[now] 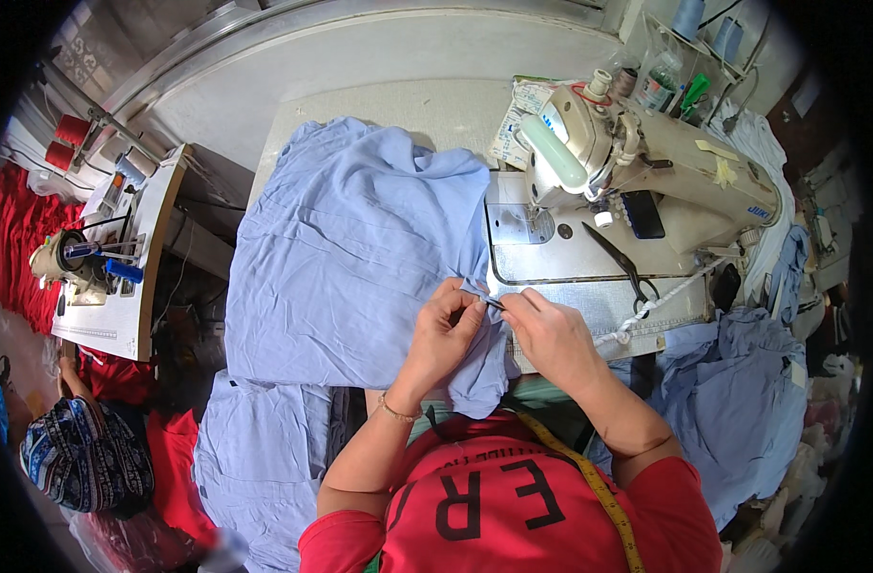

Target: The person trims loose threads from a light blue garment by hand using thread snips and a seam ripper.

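A light blue cloth garment (341, 258) is spread over the sewing table, left of the machine. My left hand (443, 329) is closed, pinching an edge of this garment between thumb and fingers. Close beside it, my right hand (554, 336) is closed at the same edge, on a small thin dark thing (494, 304) that points toward the left fingertips. Its kind is too small to tell. Beyond my hands stands an off-white sewing machine (684, 158), its needle area to the right of the cloth. Black scissors (620, 258) lie on the machine bed.
A dark phone (643, 215) lies under the machine arm. A white twisted cord (661, 304) crosses the table's right front. More blue garments (732, 411) hang at the right, others (260, 458) at the lower left. Another person (88, 449) sits by a second machine table (121, 267).
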Motion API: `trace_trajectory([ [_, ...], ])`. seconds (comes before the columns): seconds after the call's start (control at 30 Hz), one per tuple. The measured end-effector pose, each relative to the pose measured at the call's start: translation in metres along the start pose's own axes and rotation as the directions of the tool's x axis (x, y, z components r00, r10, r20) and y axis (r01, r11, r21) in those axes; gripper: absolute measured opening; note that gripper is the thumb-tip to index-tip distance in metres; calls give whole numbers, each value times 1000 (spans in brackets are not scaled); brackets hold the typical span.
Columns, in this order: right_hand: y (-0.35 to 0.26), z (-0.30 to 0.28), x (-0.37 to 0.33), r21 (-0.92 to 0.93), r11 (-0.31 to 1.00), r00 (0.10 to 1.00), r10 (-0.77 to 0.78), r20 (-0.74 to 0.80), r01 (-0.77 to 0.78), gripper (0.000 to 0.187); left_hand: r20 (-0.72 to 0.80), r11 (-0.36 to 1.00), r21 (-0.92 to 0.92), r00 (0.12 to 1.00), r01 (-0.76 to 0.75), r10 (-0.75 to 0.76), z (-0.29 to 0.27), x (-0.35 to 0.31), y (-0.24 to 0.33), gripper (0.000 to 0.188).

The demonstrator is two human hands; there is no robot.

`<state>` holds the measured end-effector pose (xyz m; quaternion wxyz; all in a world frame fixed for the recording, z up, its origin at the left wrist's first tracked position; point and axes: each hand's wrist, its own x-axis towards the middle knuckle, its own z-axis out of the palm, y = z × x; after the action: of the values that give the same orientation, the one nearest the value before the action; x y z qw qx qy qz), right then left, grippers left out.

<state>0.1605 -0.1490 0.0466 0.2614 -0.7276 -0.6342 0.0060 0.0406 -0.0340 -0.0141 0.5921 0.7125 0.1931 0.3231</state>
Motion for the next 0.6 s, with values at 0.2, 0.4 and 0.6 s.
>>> trace_trajectory([
  [0.2,4,6,-1,15,1000,1000,-22,-17,23,10,-26,996,-21,996,83,-84,1,0,5,10],
  [0.4,20,24,-4,275,961,995,29,-93,-2,14,27,997,-18,997,77,-76,-1,1,3,10],
  [0.6,21,23,0,532,811,969,194,151,-245,16,20,998,40,998,53,-54,-1,1,4,10],
])
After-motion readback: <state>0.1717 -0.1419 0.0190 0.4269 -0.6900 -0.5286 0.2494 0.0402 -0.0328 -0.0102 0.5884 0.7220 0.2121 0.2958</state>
